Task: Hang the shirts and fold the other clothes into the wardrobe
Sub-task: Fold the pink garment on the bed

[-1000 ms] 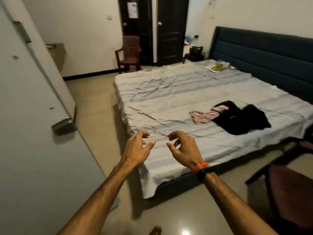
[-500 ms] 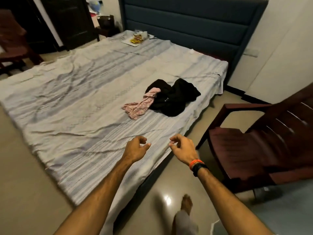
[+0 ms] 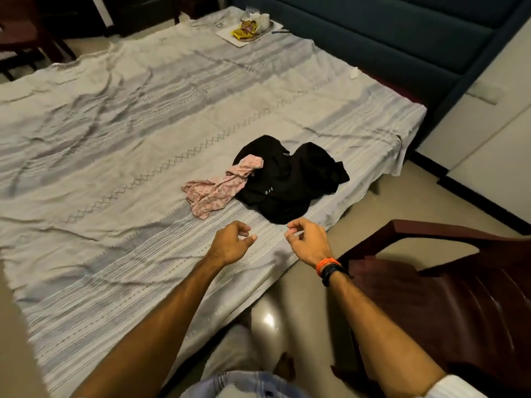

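Clothes, a black garment (image 3: 290,179) and a pink patterned one (image 3: 218,188), lie bunched together on the bed (image 3: 120,145), near its edge at about three o'clock from the bed's middle; the pink piece drapes partly over the black one's left side.

The left hand (image 3: 231,242) hovers over the striped bedsheet (image 3: 86,254) with fingers loosely curled and nothing in them. The right hand (image 3: 309,238) hangs just beside it at three o'clock, fingers likewise loosely curled and empty, an orange band and a black band (image 3: 330,268) on its wrist. Both hands are apart from the clothes, which sit at roughly twelve o'clock from the gap between them (the black garment's near edge lies closest to the right hand).

At four o'clock from the right hand stands a dark brown chair (image 3: 459,297) on the glossy floor (image 3: 273,317). At the bed's far end, around twelve o'clock, a white tray (image 3: 244,41) holds small packets, beside the dark blue padded headboard (image 3: 402,38). Another chair (image 3: 26,38) shows at ten o'clock.
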The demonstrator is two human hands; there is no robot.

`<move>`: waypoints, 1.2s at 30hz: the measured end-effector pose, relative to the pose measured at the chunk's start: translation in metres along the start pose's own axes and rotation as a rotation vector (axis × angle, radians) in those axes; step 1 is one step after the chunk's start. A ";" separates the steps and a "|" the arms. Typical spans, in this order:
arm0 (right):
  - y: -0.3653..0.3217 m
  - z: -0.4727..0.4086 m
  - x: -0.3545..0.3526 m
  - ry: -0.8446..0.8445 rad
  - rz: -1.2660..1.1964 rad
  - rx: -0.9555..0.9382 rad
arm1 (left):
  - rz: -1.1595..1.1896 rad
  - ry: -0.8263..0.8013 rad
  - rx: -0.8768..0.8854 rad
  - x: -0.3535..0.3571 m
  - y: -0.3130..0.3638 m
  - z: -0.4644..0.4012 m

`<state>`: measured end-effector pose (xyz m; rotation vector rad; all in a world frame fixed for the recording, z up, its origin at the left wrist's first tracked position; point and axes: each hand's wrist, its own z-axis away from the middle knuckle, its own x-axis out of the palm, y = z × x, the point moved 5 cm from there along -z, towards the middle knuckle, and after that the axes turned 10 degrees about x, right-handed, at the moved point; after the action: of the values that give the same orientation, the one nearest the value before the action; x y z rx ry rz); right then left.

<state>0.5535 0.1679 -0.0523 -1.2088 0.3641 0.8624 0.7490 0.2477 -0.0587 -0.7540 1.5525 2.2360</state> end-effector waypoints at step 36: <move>-0.162 -0.400 0.167 -0.674 0.574 -0.419 | 0.408 0.433 -0.609 -0.043 -0.097 -0.303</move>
<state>0.8562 -0.1510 -0.1950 -1.1167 -0.0386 1.8448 0.9084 0.0025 -0.1904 -1.2449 1.2645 3.0750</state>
